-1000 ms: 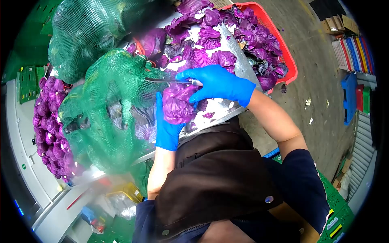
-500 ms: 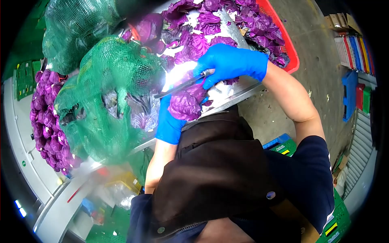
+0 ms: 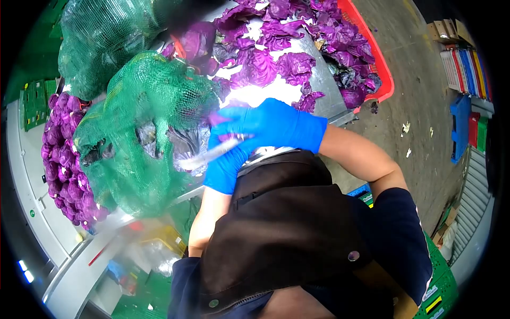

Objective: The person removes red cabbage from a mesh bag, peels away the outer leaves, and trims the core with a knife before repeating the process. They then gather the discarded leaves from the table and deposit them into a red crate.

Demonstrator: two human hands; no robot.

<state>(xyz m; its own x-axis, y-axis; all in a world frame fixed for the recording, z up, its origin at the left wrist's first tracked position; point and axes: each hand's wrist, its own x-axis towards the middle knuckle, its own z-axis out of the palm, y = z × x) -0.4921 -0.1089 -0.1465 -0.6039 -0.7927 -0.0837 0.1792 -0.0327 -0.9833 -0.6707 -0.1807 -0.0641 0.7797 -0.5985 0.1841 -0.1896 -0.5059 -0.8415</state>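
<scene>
My right hand [image 3: 268, 125], in a blue glove, is wrapped round a knife [image 3: 210, 153] whose blade is smeared by motion and points left. Close against it is my left hand [image 3: 226, 167], also gloved in blue, its fingers mostly covered by the right. Between the two hands shows a blurred purple bit of a red cabbage [image 3: 217, 118]; the rest of that head is hidden. Loose red cabbage leaves [image 3: 260, 66] lie on the metal table [image 3: 323, 80] just beyond. Left of my hands, a green net sack [image 3: 143, 106] lies with dark-leaved cabbages [image 3: 188, 146] in its mouth.
A red crate [image 3: 385, 85] full of cabbage leaves stands at the table's far right. Another filled net sack [image 3: 109, 42] sits at the back left. Many trimmed red cabbages [image 3: 66, 159] are piled at the left. Green crates [image 3: 438, 276] stand behind me at the right.
My right hand has moved down and left with the knife, over the left hand. The red cabbage, plainly visible before, is now almost covered. The left hand has barely moved.
</scene>
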